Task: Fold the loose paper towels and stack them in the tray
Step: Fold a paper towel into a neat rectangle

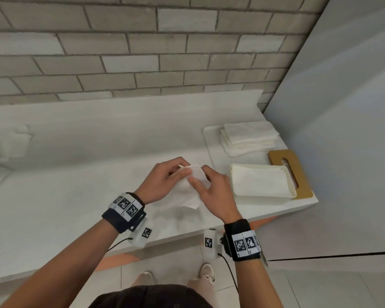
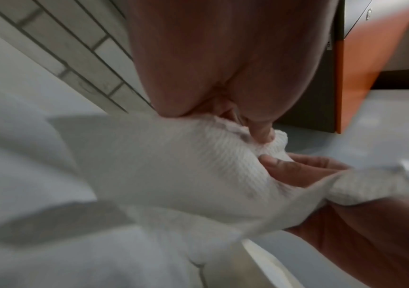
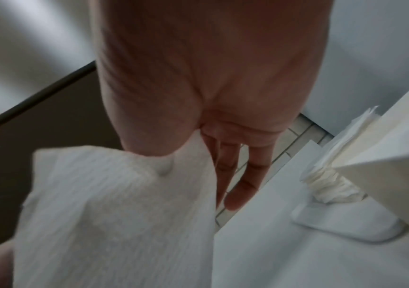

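Both hands hold one white paper towel (image 1: 186, 195) just above the counter, left of the tray. My left hand (image 1: 176, 174) pinches its upper edge with curled fingers. My right hand (image 1: 207, 182) pinches the same edge, thumb laid on the near face. The left wrist view shows the ribbed paper towel (image 2: 173, 165) bunched under my left hand (image 2: 223, 68). The right wrist view shows the paper towel (image 3: 112, 194) hanging from my right hand (image 3: 210, 87), whose fingers (image 3: 247, 175) point down behind it. The cream tray (image 1: 295, 192) holds a flat folded towel (image 1: 260, 180).
A stack of folded towels (image 1: 249, 138) sits on a white board (image 1: 209, 143) behind the tray. A brown slotted wooden piece (image 1: 298, 174) lies under the tray's right side. Loose crumpled towels (image 1: 7, 141) lie at the far left. A grey panel (image 1: 342, 107) closes the right.
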Available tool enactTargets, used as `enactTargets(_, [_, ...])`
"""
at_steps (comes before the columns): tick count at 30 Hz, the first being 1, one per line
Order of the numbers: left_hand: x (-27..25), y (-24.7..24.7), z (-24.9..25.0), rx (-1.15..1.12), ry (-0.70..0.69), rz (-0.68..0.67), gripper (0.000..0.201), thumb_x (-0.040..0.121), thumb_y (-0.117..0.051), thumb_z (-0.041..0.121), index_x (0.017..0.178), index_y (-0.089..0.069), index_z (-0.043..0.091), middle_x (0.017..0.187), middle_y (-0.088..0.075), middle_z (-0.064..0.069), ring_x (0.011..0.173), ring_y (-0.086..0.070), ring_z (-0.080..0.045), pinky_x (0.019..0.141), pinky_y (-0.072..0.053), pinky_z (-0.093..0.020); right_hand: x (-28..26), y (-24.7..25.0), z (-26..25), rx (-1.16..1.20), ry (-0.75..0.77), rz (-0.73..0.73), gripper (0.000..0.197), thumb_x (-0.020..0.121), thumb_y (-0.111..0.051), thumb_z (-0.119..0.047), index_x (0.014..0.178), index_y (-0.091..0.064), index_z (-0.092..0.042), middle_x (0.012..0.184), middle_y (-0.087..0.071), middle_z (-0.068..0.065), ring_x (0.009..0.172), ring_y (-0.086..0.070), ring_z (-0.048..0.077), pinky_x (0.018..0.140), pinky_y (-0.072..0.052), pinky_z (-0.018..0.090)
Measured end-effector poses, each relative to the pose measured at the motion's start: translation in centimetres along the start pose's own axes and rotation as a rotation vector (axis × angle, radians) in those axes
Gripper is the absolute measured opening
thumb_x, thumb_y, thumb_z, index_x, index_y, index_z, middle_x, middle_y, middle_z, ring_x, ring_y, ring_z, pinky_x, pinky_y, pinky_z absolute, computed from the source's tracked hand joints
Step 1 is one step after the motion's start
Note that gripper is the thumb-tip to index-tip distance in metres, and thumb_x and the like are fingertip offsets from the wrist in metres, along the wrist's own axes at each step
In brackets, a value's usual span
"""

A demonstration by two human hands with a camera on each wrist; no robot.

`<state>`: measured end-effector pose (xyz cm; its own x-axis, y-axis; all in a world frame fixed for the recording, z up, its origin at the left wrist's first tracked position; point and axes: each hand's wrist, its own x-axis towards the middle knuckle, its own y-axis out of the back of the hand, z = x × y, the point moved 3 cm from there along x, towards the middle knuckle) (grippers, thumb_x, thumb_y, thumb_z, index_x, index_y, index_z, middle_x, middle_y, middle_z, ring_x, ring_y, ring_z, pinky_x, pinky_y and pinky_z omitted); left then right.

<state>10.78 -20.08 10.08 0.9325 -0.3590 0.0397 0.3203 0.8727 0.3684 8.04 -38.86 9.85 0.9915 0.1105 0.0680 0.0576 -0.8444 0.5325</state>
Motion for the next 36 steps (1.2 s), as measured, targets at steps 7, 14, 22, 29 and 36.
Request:
enactTargets(7, [3.3,-7.4,3.1,-0.331,0.082,-0.201,0.088,0.080,-0.067,0.082,0.149,-0.045,0.031,0.129,-0.072,-0.008,0.117,-0.068,-0.034,0.103,-0.052,-0.052,-0.3,10.8,6.2,0.199,-0.184,0.111,0.017,0.103,-0.071,-0.041,0.116,-0.074,-0.031,0.105,-0.079,-0.016,0.099,-0.073,0.004,0.089,-0.061,0.036])
enactTargets(14, [6.0,-13.0,3.8,-0.376,0.099,-0.296,0.112,0.064,-0.098,0.054,0.156,-0.039,0.033,0.149,-0.054,-0.006,0.135,-0.059,-0.029,0.107,-0.054,-0.055,-0.7,16.9,14.3,0.519,-0.500,0.227,0.016,0.107,-0.068,-0.024,0.121,-0.071,-0.029,0.114,-0.077,-0.013,0.113,-0.072,0.014,0.080,-0.067,0.038])
enactTargets(22, [8.4,-18.1,2.1,-0.159,0.187,-0.114,0.043,0.083,-0.091,0.021,0.122,-0.074,0.027,0.115,-0.078,0.012,0.084,-0.071,0.004,0.077,-0.053,-0.013,-1.6,20.0,16.7,0.695,-0.521,0.314,0.039,0.109,-0.057,-0.051,0.146,-0.048,-0.042,0.139,-0.052,-0.021,0.122,-0.060,0.009,0.070,-0.064,0.030])
enactTargets(29, [9.8,-19.5,0.9,-0.089,0.299,0.155,0.027,0.091,-0.084,0.036,0.116,-0.077,0.027,0.108,-0.080,0.015,0.098,-0.076,-0.004,0.093,-0.062,-0.034,-1.3,21.0,17.0,0.341,-0.280,0.311,0.085,0.084,-0.088,-0.057,0.151,-0.035,-0.055,0.160,-0.038,-0.032,0.123,-0.059,0.001,0.099,-0.055,0.032])
enactTargets(36, [10.4,-20.6,0.7,0.067,0.309,0.168,0.025,0.091,-0.081,0.043,0.109,-0.075,0.027,0.098,-0.079,0.004,0.087,-0.076,-0.019,0.085,-0.063,-0.041,-1.3,21.4,19.0,0.167,-0.243,0.334,0.066,0.092,-0.086,-0.022,0.135,-0.047,-0.053,0.111,-0.074,-0.013,0.093,-0.070,-0.001,0.077,-0.056,0.022])
